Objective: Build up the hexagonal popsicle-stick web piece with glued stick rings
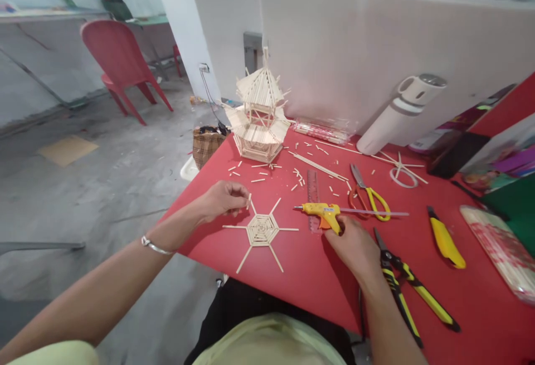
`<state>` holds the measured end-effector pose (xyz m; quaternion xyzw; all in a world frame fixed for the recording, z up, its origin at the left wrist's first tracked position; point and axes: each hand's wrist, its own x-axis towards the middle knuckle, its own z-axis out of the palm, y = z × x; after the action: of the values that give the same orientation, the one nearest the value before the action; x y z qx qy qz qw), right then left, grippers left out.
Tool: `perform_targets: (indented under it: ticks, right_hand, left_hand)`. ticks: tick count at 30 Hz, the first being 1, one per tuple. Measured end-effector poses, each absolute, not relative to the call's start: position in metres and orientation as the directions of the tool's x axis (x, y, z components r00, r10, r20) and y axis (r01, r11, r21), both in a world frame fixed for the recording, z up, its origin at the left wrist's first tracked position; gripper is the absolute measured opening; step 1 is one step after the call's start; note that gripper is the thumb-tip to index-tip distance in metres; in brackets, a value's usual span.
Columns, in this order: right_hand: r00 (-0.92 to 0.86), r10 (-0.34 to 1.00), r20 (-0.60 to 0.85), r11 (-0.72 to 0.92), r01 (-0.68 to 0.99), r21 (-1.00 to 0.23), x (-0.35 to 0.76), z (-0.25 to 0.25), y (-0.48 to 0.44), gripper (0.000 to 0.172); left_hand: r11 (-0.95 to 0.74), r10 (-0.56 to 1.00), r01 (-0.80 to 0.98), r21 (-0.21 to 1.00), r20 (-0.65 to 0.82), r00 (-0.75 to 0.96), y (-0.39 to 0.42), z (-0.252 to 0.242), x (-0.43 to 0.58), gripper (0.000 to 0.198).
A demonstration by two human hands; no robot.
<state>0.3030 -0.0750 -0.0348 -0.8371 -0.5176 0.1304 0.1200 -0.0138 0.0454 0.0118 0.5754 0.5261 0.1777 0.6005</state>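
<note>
My left hand [229,199] is closed in a pinch on a short wooden stick [249,200], just above the upper left of a flat hexagonal stick frame [262,230]. That frame looks like a web, with spokes reaching out past its rings. A yellow glue gun [324,212] lies on its side, its nozzle pointing left towards the frame and a clear glue stick [374,212] jutting from its back. My right hand [351,245] is wrapped round the gun's handle. Under the gun runs a transparent ruler [312,189].
A pagoda model [261,117] of sticks stands at the table's far left corner, near scattered stick pieces. To the right lie scissors [370,195], pliers-like cutters [412,284], a yellow utility knife [446,238] and packed sticks [501,248]. A white bottle [403,111] stands behind on the red table [301,287].
</note>
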Motion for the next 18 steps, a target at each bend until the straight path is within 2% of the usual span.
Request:
perform_targets:
  ticks: [3, 6, 10, 12, 14, 18]
  right_hand:
    - [0.408, 0.906, -0.110, -0.413, 0.802, -0.431, 0.308, -0.036, -0.071, 0.024]
    - [0.381, 0.922, -0.071, -0.361, 0.774, -0.520, 0.303, -0.030, -0.073, 0.027]
    - [0.321, 0.947, -0.011, -0.208, 0.587, -0.783, 0.275, -0.004, -0.085, 0.028]
    - [0.234, 0.972, 0.017, -0.113, 0.531, -0.840, 0.256, 0.013, -0.088, 0.029]
    - [0.226, 0.972, 0.066, -0.078, 0.573, -0.816, 0.238, 0.028, -0.085, 0.033]
    - [0.341, 0.914, 0.219, -0.145, 0.780, -0.609, 0.211, 0.042, -0.072, 0.042]
  left_hand:
    - [0.270, 0.855, 0.347, 0.898, -0.389, 0.343, 0.041, 0.011, -0.015, 0.013]
    - [0.208, 0.902, 0.290, 0.934, -0.298, 0.312, 0.035, 0.010, -0.013, 0.014]
    - [0.034, 0.954, 0.269, 0.962, -0.111, 0.279, 0.029, 0.008, -0.008, 0.011]
    - [-0.078, 0.963, 0.264, 0.961, 0.004, 0.269, 0.027, 0.006, -0.008, 0.009]
    - [-0.152, 0.961, 0.254, 0.955, 0.083, 0.263, 0.025, 0.004, -0.009, 0.008]
    - [-0.193, 0.956, 0.231, 0.953, 0.130, 0.265, 0.019, 0.001, -0.014, 0.007]
